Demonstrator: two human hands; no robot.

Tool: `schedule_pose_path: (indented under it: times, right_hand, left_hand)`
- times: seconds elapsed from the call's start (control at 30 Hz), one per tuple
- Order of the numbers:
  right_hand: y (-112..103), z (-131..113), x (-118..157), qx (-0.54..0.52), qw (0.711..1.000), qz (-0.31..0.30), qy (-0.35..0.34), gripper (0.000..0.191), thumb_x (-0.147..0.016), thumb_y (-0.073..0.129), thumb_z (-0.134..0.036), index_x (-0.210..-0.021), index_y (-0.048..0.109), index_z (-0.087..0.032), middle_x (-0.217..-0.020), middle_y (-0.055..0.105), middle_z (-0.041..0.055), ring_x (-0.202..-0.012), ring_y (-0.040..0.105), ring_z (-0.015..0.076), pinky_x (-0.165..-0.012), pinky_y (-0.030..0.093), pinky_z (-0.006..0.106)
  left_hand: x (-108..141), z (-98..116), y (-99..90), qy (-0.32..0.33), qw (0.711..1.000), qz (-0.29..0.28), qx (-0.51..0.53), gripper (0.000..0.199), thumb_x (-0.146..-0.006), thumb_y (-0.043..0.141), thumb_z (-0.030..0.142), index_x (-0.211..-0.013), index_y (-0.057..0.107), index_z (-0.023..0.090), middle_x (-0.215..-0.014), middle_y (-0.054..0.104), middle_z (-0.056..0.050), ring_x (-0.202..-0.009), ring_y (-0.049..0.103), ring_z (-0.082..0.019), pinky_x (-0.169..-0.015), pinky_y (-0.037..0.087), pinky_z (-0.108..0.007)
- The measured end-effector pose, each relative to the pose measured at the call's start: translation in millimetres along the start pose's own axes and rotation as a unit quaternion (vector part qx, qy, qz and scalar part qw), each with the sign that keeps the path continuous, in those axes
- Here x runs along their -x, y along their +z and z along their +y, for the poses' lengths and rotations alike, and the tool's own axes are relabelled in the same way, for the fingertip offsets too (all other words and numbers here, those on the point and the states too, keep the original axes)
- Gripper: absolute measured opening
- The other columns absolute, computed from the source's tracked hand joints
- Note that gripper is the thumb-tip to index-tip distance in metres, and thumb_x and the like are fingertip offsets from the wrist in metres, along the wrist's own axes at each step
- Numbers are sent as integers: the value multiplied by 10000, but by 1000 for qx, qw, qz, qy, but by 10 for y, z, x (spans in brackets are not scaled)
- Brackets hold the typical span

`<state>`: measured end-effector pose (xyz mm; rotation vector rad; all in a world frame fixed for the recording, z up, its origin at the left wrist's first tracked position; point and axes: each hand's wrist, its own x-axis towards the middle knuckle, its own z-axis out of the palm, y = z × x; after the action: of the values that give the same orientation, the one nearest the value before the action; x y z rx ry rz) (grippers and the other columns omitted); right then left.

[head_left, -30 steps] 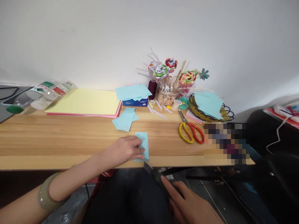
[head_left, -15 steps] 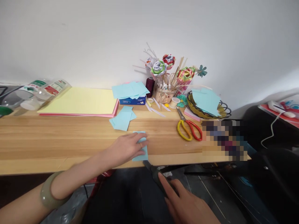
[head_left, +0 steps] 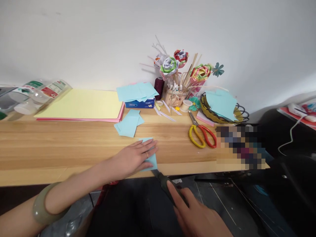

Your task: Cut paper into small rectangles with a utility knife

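Note:
My left hand lies flat with its fingers stretched across a small light-blue sheet of paper near the front edge of the table, pressing it down. Below the paper's lower right corner, my right hand is wrapped round the dark handle of a knife. The knife's blade tip touches or lies just under the sheet's corner; I cannot tell which. A few cut blue pieces overlap one another just behind the left hand. Scissors with one yellow and one red handle rest to the right.
A stack of yellow and pink paper lies at the left, beside plastic bottles. More blue sheets lie on a blue box. Behind stand a pot of paper flowers and a woven basket holding blue sheets.
My left hand has flattened, its fingers now pressed more fully over the blue sheet. The right hand keeps its hold on the knife. The view has shifted slightly.

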<state>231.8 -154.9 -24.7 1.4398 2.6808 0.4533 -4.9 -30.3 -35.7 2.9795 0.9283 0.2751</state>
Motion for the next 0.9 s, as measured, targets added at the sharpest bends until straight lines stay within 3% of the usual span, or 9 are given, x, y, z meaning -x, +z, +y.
schedule_pose_path:
  times: [0.57,0.9]
  right_hand:
    - [19,107,134,-43,999,-7,-16,552,-757,461,-125,-1305,416,-163,-812,622,-13,-346,504,63,-272,288,194]
    - [-6,136,46,-66,998,-9,-21,538,-772,448,-122,-1308,399,-144,-824,621,-3,-370,542,86,-288,351,202]
  left_hand:
    - [-15,0,-45,-10,999,-43,25,541,-970,278,471,-1382,355,128,-1470,292,-113,-1364,257,-230,-1096,274,-413]
    - [5,-17,4,-11,999,-43,28,543,-977,221,479,-1405,302,156,-1485,261,-97,-1382,203,-212,-1106,242,-407]
